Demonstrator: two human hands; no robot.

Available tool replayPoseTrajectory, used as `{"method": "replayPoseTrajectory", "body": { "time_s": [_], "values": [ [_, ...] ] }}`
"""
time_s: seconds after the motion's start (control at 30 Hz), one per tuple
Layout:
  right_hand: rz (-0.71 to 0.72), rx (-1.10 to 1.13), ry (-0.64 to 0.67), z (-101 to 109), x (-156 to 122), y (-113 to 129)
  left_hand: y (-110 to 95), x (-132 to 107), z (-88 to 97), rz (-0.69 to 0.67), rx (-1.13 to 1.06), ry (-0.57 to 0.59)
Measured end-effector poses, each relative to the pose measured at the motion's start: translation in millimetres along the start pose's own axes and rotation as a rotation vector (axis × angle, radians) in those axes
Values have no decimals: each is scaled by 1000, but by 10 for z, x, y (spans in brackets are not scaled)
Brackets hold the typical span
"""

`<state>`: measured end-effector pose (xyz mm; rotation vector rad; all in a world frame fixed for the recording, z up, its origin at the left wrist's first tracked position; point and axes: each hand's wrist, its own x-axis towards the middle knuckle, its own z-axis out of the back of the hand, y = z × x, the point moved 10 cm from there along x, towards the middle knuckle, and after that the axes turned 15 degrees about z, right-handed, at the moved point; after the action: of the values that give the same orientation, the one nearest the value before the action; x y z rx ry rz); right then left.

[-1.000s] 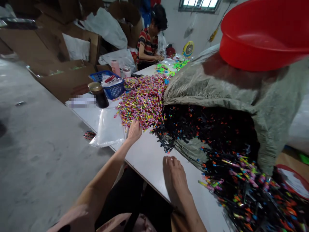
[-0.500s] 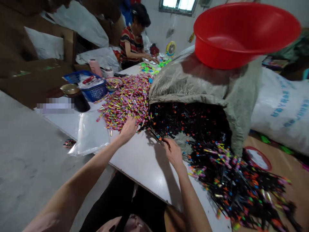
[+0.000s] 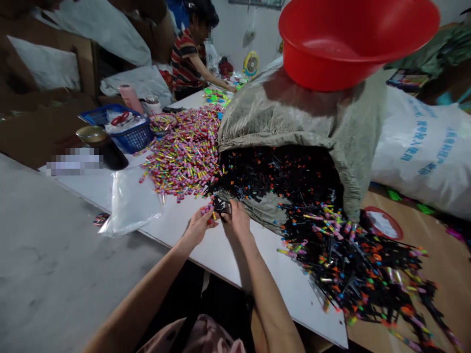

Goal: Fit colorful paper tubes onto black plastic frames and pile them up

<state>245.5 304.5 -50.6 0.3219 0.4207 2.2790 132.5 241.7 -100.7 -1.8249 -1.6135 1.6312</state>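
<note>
My left hand [image 3: 197, 228] is closed around a few small pink-and-yellow tubes [image 3: 209, 212], held just above the white table's near side. Close beside it, my right hand [image 3: 239, 220] grips a black plastic piece [image 3: 222, 205], whose exact kind I cannot make out. The two hands nearly meet. Behind the left hand spreads a big heap of the same tubes [image 3: 184, 157]. A grey-green sack [image 3: 294, 117] lies on its side with its mouth towards me, full of black plastic pieces [image 3: 272, 171] with orange and blue tips.
Black pieces with tubes attached [image 3: 364, 264] are piled at the right. A red basin [image 3: 331, 63] rests on the sack. Clear plastic bags [image 3: 132, 201], a dark jar [image 3: 114, 154] and a blue basket [image 3: 136, 137] sit on the left. A co-worker [image 3: 186, 59] is at the far end.
My left hand has drawn back from the tube heap with tubes in it. My right hand has moved left towards it with a black piece. The view has shifted slightly.
</note>
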Motion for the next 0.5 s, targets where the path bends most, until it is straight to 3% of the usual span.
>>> {"method": "replayPoseTrajectory", "body": {
  "time_s": [0.13,0.27,0.4,0.5],
  "values": [
    [21,-55,113,-119,96,169,66,-29,275,64,-147,-20],
    [-39,21,133,-104,-203,-41,138,-30,393,112,-171,-46],
    [-91,33,5,99,-552,-315,110,-68,446,52,-73,-91],
    [-126,4,-98,207,-688,-334,35,-112,534,5,64,-149]
  ]
}}
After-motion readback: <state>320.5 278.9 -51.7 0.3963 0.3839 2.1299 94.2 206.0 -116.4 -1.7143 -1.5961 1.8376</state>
